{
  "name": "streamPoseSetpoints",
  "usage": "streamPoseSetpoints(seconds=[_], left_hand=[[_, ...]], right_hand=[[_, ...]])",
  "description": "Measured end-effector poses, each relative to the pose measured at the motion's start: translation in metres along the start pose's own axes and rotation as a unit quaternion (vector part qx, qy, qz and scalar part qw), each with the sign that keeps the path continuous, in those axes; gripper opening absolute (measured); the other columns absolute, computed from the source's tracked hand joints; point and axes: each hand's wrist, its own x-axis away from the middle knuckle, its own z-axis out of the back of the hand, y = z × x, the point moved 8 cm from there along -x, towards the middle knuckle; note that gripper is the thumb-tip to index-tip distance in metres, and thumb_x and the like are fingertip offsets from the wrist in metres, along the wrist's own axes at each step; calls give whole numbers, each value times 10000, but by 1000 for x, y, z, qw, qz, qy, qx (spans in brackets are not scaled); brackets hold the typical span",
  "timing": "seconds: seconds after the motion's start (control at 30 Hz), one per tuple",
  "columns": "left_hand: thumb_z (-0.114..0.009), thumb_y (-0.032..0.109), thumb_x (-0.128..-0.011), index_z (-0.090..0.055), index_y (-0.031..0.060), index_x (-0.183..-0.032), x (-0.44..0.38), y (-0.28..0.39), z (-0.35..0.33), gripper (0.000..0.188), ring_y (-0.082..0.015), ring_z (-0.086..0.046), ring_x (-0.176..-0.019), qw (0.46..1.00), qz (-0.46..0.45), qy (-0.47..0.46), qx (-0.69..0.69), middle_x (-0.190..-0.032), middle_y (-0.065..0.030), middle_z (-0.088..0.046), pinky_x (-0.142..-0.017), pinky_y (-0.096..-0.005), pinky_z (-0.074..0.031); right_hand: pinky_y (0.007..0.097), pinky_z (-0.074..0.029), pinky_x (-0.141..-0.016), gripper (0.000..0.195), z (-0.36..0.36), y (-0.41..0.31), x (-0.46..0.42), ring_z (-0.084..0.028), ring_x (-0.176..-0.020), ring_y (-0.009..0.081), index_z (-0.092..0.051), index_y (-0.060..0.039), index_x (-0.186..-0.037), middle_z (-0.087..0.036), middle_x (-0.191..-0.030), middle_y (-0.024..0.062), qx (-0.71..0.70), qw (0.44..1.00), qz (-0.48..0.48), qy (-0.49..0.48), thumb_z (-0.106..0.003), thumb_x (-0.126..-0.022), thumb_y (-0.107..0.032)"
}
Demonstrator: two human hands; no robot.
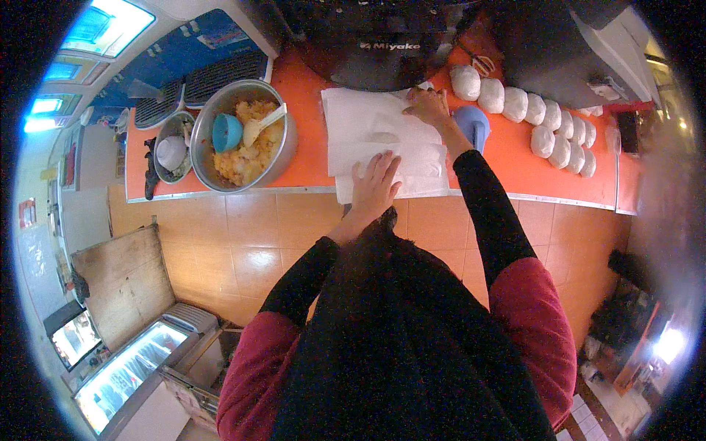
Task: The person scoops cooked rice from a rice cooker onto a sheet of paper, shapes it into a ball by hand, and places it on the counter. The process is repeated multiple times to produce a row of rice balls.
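Note:
White paper sheets (353, 121) lie on the orange counter in front of me, with a faint oval patch near their middle. My left hand (378, 184) rests flat on the near part of the sheets, its fingers spread. At their far right edge my right hand (430, 105) touches the paper with bent fingers; whether it grips the paper cannot be told. Just right of that hand stands a blue plastic item (471, 127) with a handle. A large metal pot (287, 151) to the left holds orange-coloured rice, a teal bowl (223, 132) and a pale rice paddle (265, 124).
Several white wrapped bundles (515, 105) stand in rows at the right, near scissors (482, 65). A black Miyako appliance (386, 49) is behind the paper. Left of the pot sits a smaller metal bowl (187, 165) holding a white bowl (171, 152). The counter's metal-trimmed edge (298, 190) runs nearest me.

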Motion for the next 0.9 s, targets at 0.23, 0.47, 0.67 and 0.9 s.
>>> streamPoseSetpoints(seconds=[0.23, 0.47, 0.67, 0.9], left_hand=[[-598, 294, -754, -428, 122, -1257, -9, -4, 6, 559, -177, -379, -1185, 1000, 1, -4, 10, -1317, -34, -371, -938, -527, -251], [-557, 179, -758, -483, 140, -1191, -34, -15, 35, 442, -172, -450, -1112, 994, -13, 101, -48, -1227, -33, -456, -923, -513, -272], [-532, 138, -763, -555, 130, -1034, -18, -80, -11, 272, -191, -500, -1069, 996, -65, -45, -39, -1115, -42, -551, -912, -462, -329], [-579, 182, -763, -540, 91, -998, 5, -112, -36, 255, -272, -576, -969, 980, -95, -139, 102, -1079, -100, -578, -914, -495, -351]], right_hand=[[404, -396, -785, 182, 1, -50, 56, -552, -920, 236, -610, -122, -819, -591, -952, 68, -126, 976, 145, -103, -611, -653, -196], [371, -377, -824, 174, 15, -73, 136, -530, -885, 196, -585, -112, -893, -551, -859, 43, 79, 943, 276, 169, -526, -729, -115], [371, -394, -851, 183, -7, -54, 152, -546, -912, 194, -596, -78, -889, -584, -964, 40, 50, 914, 353, 194, -559, -710, -88], [385, -407, -875, 216, -44, -14, 133, -562, -951, 239, -621, -71, -897, -582, -1088, 73, -20, 980, 189, 54, -634, -736, -214]])
